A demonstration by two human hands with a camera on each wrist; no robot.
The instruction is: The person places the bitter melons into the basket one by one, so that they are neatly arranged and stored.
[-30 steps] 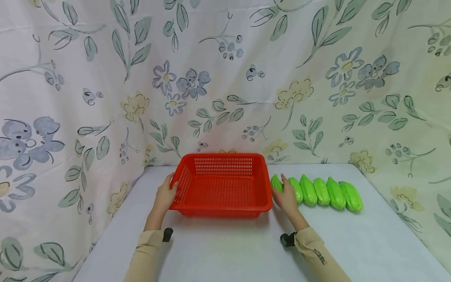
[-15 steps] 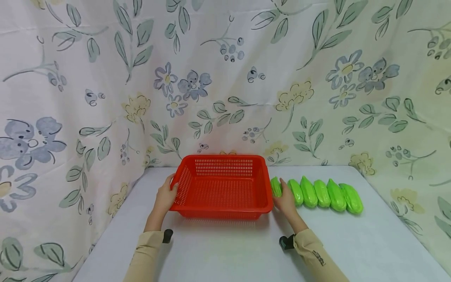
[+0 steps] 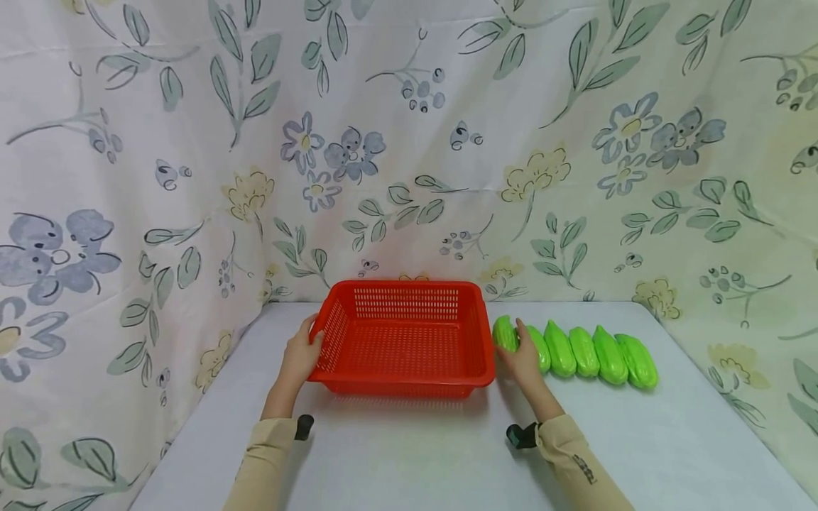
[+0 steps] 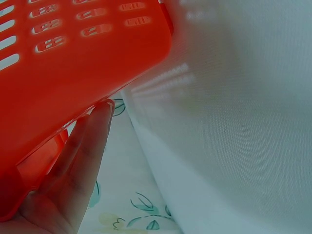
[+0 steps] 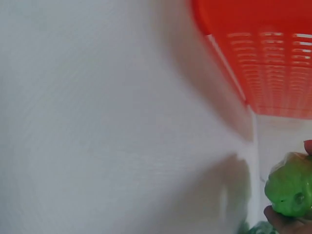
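One person's two hands work at one white table point(image 3: 409, 454). One red basket point(image 3: 405, 348), a rectangular one with slotted walls, is near the table's far edge. There are six green gourds in all, shiny and bumpy. The right hand point(image 3: 522, 362), just beyond the basket's right side, pinches one green gourd point(image 3: 505, 333) between thumb and fingers; the right wrist view shows digits on two sides of it. Whether it touches the table is hard to tell. The other five gourds point(image 3: 584, 350) lie side by side in one row to the right, the nearest partly hidden by the hand. The left hand point(image 3: 300, 355) grips the basket's left rim, thumb over the top, fingers pressed together along the outside. Two beige sleeves point(image 3: 258, 465) reach in from below, with two black wrist devices point(image 3: 304, 426), one per arm. One floral curtain point(image 3: 409, 142) hangs behind.
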